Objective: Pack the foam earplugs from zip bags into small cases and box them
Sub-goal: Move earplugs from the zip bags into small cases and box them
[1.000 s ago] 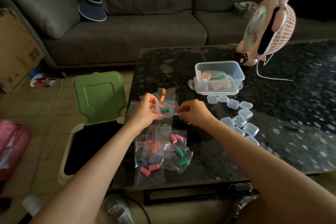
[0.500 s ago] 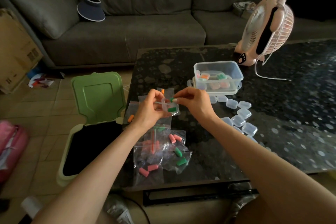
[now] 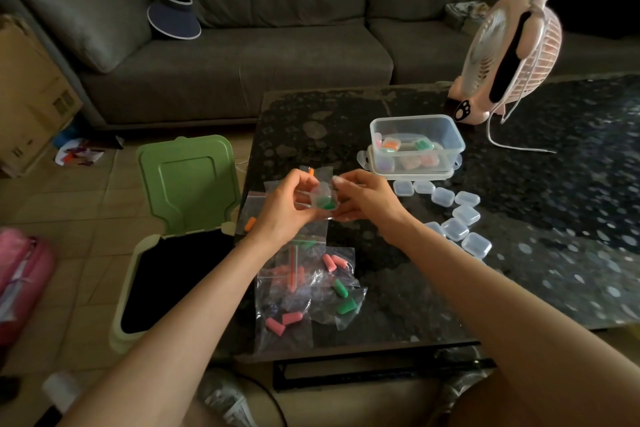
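Observation:
Above the dark table's left part, my left hand (image 3: 284,210) and my right hand (image 3: 363,199) both grip a small clear case (image 3: 323,199) with green earplugs inside. Below them lie several zip bags (image 3: 304,291) holding pink, orange and green earplugs. An orange earplug (image 3: 250,223) rests near the table's left edge. Several empty small cases (image 3: 457,218) sit in a row to the right. A clear plastic box (image 3: 417,139) behind them holds filled cases.
A pink fan (image 3: 512,55) with a white cord stands at the back right of the table (image 3: 554,218). A green-lidded bin (image 3: 173,236) stands open on the floor to the left. A grey sofa (image 3: 259,45) with a visor cap runs behind.
My hands rose from the table and came together on the small case, which now sits higher and turned between my fingers. An orange earplug now lies near the table's left edge.

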The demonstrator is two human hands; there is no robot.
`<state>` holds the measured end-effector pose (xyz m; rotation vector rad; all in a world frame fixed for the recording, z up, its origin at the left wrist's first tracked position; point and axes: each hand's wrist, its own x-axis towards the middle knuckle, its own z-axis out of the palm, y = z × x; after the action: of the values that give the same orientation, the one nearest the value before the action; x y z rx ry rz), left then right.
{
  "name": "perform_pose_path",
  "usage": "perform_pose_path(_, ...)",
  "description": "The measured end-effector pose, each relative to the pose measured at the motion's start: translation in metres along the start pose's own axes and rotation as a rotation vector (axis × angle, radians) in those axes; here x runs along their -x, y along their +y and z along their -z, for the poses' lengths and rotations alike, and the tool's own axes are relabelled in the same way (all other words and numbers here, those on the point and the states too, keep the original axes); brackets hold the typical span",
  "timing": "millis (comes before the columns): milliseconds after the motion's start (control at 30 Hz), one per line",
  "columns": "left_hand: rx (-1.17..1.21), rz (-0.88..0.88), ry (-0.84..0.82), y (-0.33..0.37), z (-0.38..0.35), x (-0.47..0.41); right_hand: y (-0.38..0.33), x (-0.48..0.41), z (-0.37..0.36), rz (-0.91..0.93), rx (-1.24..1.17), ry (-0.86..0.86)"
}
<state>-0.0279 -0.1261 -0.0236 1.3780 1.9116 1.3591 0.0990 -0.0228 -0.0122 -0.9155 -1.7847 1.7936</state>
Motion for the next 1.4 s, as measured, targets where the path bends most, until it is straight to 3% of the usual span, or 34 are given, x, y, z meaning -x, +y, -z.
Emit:
perform_pose_path(133, -0.089, -0.042, -0.003, 0.000, 0.000, -0.001, -0.002, 0.003, 0.001, -0.053, -0.003, -0.079)
perform_pose_path(267, -0.048, 0.004, -0.009, 0.000, 0.001, -0.003, -0.006, 0.005, 0.003, 0.019, 0.007, -0.029)
perform_pose_path(500, -0.149, 0.076, 0.265, -0.003, 0.015, -0.018, -0.014, 0.002, 0.023, 0.086, -0.069, 0.148)
perform_pose_path(600, -0.316, 0.085, 0.186, -0.012, 0.012, -0.023, -0.013, 0.000, 0.033, 0.076, -0.079, 0.189)
perform_pose_path(700, -0.545, 0.066, 0.004, -0.023, 0.000, -0.022, -0.004, -0.004, 0.039, -0.021, -0.056, 0.221)
perform_pose_path(800, -0.718, 0.042, -0.073, -0.025, -0.012, -0.019, 0.003, -0.004, 0.046, -0.128, -0.042, 0.216)
perform_pose_path(1000, -0.799, -0.042, -0.001, -0.031, -0.018, -0.018, 0.004, -0.005, 0.062, -0.183, -0.238, 0.277)
perform_pose_path(1100, -0.791, -0.085, 0.031, -0.029, -0.022, -0.017, -0.006, -0.008, 0.067, -0.031, -0.437, 0.343)
perform_pose_path(1200, -0.706, -0.118, 0.085, -0.026, -0.025, -0.018, -0.018, -0.015, 0.077, 0.094, -0.604, 0.305)
perform_pose_path(1400, -0.580, -0.178, 0.146, -0.017, -0.022, -0.022, -0.010, -0.012, 0.069, -0.018, -0.192, 0.181)
